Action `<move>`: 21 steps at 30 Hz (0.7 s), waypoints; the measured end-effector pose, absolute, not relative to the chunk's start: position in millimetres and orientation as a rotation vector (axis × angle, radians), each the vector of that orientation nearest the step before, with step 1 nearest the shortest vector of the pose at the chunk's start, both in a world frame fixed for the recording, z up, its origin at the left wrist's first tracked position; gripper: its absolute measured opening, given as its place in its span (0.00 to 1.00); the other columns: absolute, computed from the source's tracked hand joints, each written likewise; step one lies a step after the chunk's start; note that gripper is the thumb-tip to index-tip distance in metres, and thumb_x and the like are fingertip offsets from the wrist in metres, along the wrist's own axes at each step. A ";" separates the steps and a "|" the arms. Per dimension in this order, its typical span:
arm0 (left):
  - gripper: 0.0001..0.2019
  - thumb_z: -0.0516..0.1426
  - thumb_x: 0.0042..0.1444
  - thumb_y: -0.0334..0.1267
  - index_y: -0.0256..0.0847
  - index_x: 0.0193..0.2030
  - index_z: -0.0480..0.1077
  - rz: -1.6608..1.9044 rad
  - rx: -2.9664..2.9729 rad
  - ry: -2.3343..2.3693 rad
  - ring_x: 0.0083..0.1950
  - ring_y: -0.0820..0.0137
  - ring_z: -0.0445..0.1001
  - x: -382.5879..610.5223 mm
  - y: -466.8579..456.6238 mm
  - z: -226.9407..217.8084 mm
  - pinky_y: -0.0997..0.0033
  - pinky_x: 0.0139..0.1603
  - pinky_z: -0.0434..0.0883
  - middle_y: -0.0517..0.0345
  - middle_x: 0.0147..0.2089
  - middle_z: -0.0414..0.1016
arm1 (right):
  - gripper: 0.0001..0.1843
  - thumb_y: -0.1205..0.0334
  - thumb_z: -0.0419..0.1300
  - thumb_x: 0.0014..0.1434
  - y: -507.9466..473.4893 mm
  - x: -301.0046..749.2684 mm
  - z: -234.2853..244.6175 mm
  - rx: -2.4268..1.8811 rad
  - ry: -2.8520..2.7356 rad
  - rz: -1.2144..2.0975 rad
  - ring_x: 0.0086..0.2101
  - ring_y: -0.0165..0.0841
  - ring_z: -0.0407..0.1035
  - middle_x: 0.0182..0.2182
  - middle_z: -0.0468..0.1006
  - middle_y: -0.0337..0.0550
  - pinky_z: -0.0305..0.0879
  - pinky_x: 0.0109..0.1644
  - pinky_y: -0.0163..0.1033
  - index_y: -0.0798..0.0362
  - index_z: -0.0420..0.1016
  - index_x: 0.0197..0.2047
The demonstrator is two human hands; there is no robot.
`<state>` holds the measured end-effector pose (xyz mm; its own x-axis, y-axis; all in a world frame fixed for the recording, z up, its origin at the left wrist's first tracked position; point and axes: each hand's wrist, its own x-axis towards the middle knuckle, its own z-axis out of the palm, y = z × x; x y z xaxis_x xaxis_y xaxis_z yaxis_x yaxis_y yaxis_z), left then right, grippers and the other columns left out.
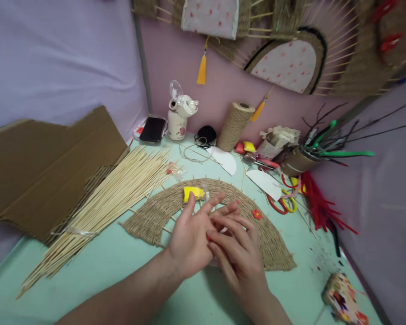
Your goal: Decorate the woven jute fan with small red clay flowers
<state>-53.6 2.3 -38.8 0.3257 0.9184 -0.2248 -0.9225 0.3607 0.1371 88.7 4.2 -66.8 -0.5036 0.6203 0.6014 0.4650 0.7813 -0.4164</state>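
My left hand (196, 239) is turned palm up over the woven twine arc, its fingers stretched out and apart. Pressed against that palm, my right hand (245, 253) has thumb and fingertips drawn together around a small red piece (208, 234), mostly hidden by the fingers. Below both hands lies the half-round twine weaving (144, 224) with thin sticks through it. A small red flower with a yellow centre (256, 214) rests on its right side. On its upper part, just beyond my left thumb, is a yellow packet (192, 194) with clear wrapping.
Bundled thin sticks (115, 194) and cardboard (54, 167) lie left. At the back stand a phone (153, 129), a white cup (177, 124) and a twine spool (236, 126). Scissors (279, 205), a tool holder (297, 161) and red fuzzy stems (316, 203) are right.
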 end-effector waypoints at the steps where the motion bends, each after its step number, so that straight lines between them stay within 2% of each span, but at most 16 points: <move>1: 0.28 0.47 0.64 0.56 0.36 0.60 0.62 1.196 -0.018 0.290 0.55 0.57 0.74 -52.0 1.5 -38.1 0.60 0.53 0.69 0.38 0.55 0.72 | 0.11 0.70 0.59 0.61 4.4 87.6 -66.1 -0.808 -2.176 0.273 0.52 0.42 0.61 0.50 0.75 0.46 0.62 0.55 0.51 0.49 0.77 0.45; 7: 0.26 0.48 0.64 0.54 0.36 0.59 0.64 1.198 -0.022 0.308 0.57 0.57 0.73 -53.5 1.1 -36.9 0.65 0.48 0.71 0.38 0.56 0.72 | 0.08 0.68 0.60 0.61 7.9 93.8 -61.4 -0.859 -2.069 0.338 0.49 0.39 0.65 0.44 0.78 0.43 0.65 0.53 0.48 0.47 0.78 0.40; 12: 0.24 0.51 0.63 0.53 0.37 0.58 0.66 1.290 -0.087 0.366 0.62 0.57 0.69 -63.1 7.0 -41.3 0.57 0.60 0.68 0.41 0.55 0.72 | 0.07 0.65 0.61 0.61 15.7 121.2 -43.0 -1.051 -1.873 0.272 0.49 0.39 0.68 0.45 0.78 0.44 0.64 0.54 0.50 0.46 0.78 0.41; 16: 0.22 0.53 0.63 0.51 0.36 0.55 0.68 1.318 -0.157 0.394 0.54 0.60 0.75 -67.3 10.3 -42.3 0.59 0.57 0.72 0.43 0.50 0.73 | 0.06 0.57 0.62 0.61 29.9 134.1 -33.3 -1.208 -1.812 0.226 0.47 0.41 0.70 0.44 0.78 0.46 0.65 0.51 0.50 0.46 0.80 0.39; 21: 0.19 0.52 0.63 0.48 0.35 0.51 0.70 1.315 -0.216 0.418 0.44 0.64 0.77 -72.3 12.5 -39.2 0.64 0.47 0.76 0.47 0.42 0.73 | 0.13 0.52 0.59 0.61 65.8 129.7 -64.6 -1.354 -1.823 0.281 0.37 0.39 0.71 0.33 0.80 0.45 0.65 0.45 0.47 0.50 0.81 0.35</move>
<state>-72.3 12.5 -39.2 0.1930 0.8889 -0.4154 -0.9655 0.2474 0.0808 129.7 65.8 -64.6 -0.0770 0.8740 0.4798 0.6889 0.3945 -0.6081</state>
